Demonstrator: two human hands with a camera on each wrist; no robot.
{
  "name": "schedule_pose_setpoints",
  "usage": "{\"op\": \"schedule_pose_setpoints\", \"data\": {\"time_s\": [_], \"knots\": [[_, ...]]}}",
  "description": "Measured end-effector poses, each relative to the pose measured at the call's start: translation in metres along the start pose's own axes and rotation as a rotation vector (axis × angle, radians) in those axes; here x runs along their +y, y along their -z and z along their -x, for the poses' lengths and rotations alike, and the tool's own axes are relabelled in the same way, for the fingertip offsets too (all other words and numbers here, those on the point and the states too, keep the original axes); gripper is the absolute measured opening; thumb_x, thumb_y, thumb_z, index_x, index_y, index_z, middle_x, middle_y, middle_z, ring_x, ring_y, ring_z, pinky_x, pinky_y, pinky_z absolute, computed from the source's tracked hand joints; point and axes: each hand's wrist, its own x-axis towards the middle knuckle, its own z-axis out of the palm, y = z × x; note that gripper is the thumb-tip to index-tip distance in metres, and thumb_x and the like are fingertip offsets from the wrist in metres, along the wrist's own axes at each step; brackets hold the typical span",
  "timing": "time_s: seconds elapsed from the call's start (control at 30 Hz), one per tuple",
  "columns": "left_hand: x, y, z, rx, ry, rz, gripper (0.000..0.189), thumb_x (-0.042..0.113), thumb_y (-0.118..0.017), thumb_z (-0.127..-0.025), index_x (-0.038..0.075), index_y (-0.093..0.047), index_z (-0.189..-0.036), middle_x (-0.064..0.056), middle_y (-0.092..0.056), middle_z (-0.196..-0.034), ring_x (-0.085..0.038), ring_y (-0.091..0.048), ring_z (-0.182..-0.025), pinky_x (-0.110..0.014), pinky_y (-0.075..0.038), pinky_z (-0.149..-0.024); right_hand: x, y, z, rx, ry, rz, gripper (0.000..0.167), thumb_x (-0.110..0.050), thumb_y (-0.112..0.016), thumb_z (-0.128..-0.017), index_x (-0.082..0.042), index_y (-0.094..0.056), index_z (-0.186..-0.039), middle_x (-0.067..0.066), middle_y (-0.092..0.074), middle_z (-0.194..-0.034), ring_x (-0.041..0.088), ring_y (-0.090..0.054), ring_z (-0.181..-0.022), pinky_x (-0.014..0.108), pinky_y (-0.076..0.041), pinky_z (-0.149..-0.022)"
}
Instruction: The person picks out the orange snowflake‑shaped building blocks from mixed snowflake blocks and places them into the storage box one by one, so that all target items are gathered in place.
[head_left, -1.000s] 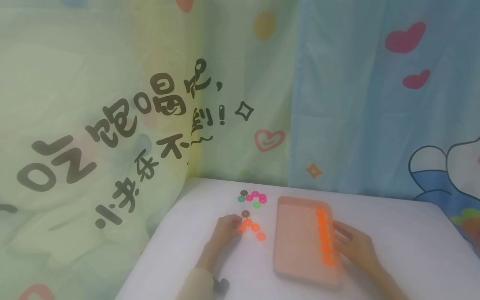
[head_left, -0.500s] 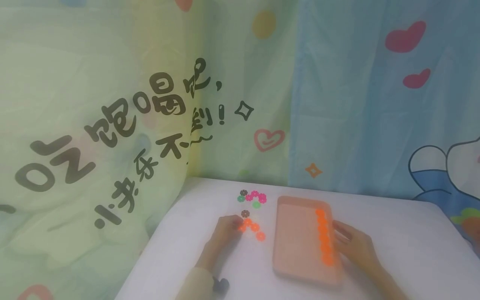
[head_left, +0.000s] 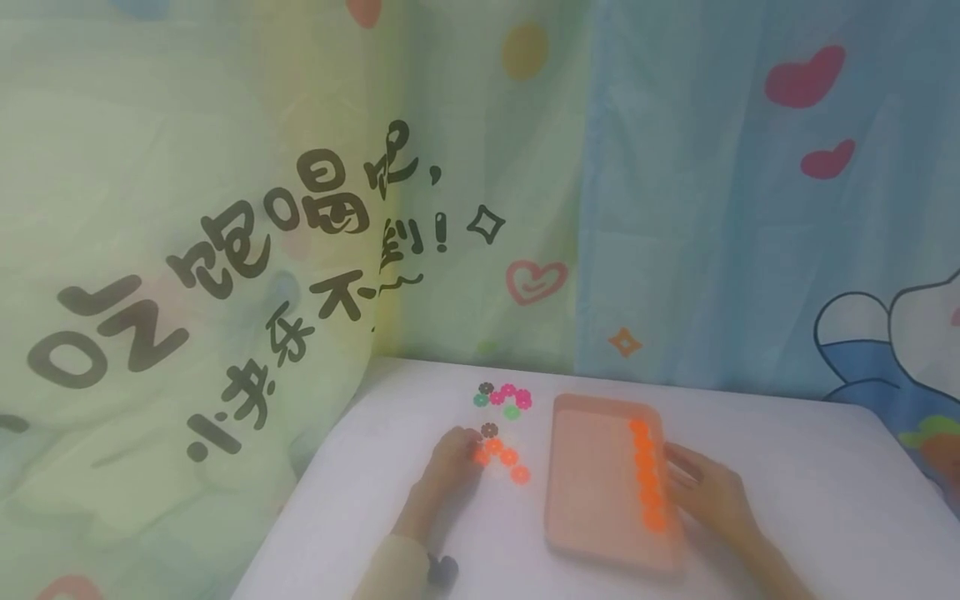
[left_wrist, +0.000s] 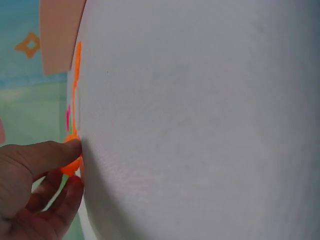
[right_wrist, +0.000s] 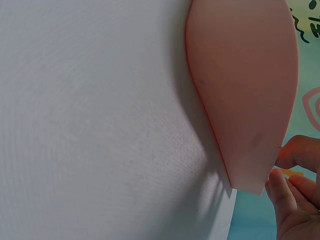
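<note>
No clear chg vs 0.5 s ago: L hand (head_left: 453,458) grip pinching orange pc (left_wrist: 71,168); R hand (head_left: 711,493) grip on tray (head_left: 592,483) edge.

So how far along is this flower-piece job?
Done, it seems: a column of orange flower pieces lines the right side of the pink tray. In hand: the left grip pinches an orange flower, while the right grip touches the tray's edge. Apparently left: the loose orange flowers on the white table, perhaps also the brown flowers, magenta flowers and green flowers beyond; the tray shows only orange ones.
</note>
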Motion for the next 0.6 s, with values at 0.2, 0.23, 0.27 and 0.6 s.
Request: {"op": "schedule_pose_setpoints", "data": {"time_s": [0.2, 0.23, 0.27, 0.6], "knots": [[0.000, 0.000, -0.006, 0.040, -0.126, 0.093, 0.011, 0.005, -0.058, -0.093, 0.009, -0.063, -0.102, -0.003, -0.059, -0.091, -0.016, -0.051, -0.085, -0.034, -0.046, -0.084, 0.002, -0.002, -0.001, 0.011, -0.008, -0.009, 0.084, -0.051, -0.072, -0.083, -0.008, -0.040, -0.148, 0.016, -0.043, -0.148, 0.039, -0.043, -0.132, 0.051, -0.046, -0.095], [-0.001, 0.000, -0.005, 0.038, -0.142, 0.094, 0.011, 0.004, -0.059, -0.092, 0.009, -0.063, -0.100, -0.002, -0.058, -0.088, -0.014, -0.050, -0.083, -0.033, -0.046, -0.082, 0.003, -0.002, -0.001, 0.012, -0.005, -0.011, 0.084, -0.050, -0.072, -0.083, -0.008, -0.040, -0.148, 0.016, -0.044, -0.147, 0.039, -0.043, -0.132, 0.051, -0.047, -0.095], [-0.001, 0.001, -0.005, 0.035, -0.146, 0.100, 0.011, 0.004, -0.059, -0.091, 0.010, -0.062, -0.100, -0.001, -0.058, -0.088, -0.012, -0.050, -0.082, -0.031, -0.045, -0.082, 0.004, -0.002, -0.002, 0.011, -0.004, -0.019, 0.083, -0.049, -0.073, -0.082, -0.009, -0.040, -0.148, 0.015, -0.044, -0.148, 0.038, -0.044, -0.131, 0.051, -0.047, -0.095], [-0.002, 0.004, -0.006, 0.002, -0.160, -0.010, 0.016, 0.006, -0.066, -0.088, 0.013, -0.066, -0.102, 0.004, -0.061, -0.088, -0.014, -0.055, -0.086, -0.034, -0.048, -0.084, 0.015, -0.002, -0.007, 0.045, 0.069, 0.018, 0.085, -0.059, -0.068, -0.082, -0.011, -0.042, -0.147, 0.014, -0.046, -0.146, 0.038, -0.043, -0.132, 0.053, -0.045, -0.097]]}}
